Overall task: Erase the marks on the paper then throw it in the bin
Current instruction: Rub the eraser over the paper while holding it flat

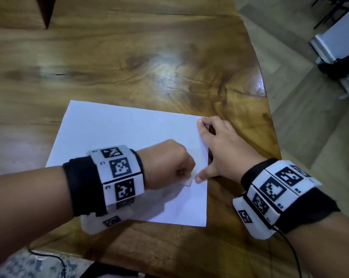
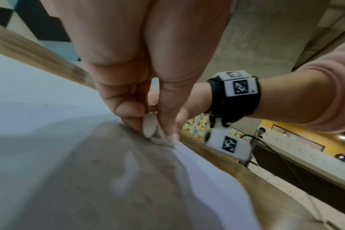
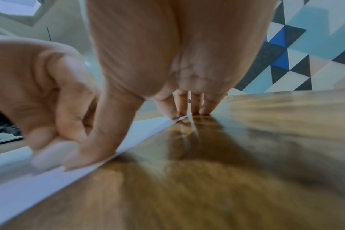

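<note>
Erasing phase, by the look of it, and not finished. Sheet of white paper (image 1: 117, 137) lay flat on the wooden table (image 1: 129, 57), near its right-hand edge. Left hand (image 1: 169, 163) curled into a loose fist over the sheet's right portion, thumb and fingers pinching a small white eraser (image 1: 188, 180) with its lower end pressed to the paper; same pinch plain in the left wrist view, eraser (image 2: 151, 126) squeezed between thumb and fingertips (image 2: 132, 109) right at the surface. Right hand (image 1: 219, 149) spread open and holding nothing, thumb down on the sheet just beside the eraser, forefinger pressing the far right corner, other fingertips (image 3: 205, 109) on bare wood at the sheet's edge: steadying, judged by the pose.

Marks themselves too faint to make out; visible part of the sheet looked blank, area under the left hand hidden, so amount already rubbed away could not be told. Probably late in the rubbing, though only a guess.

Left to do, as judged: finish rubbing, put the eraser down, lift the sheet, carry it to the bin. No bin seen in any view.
</note>
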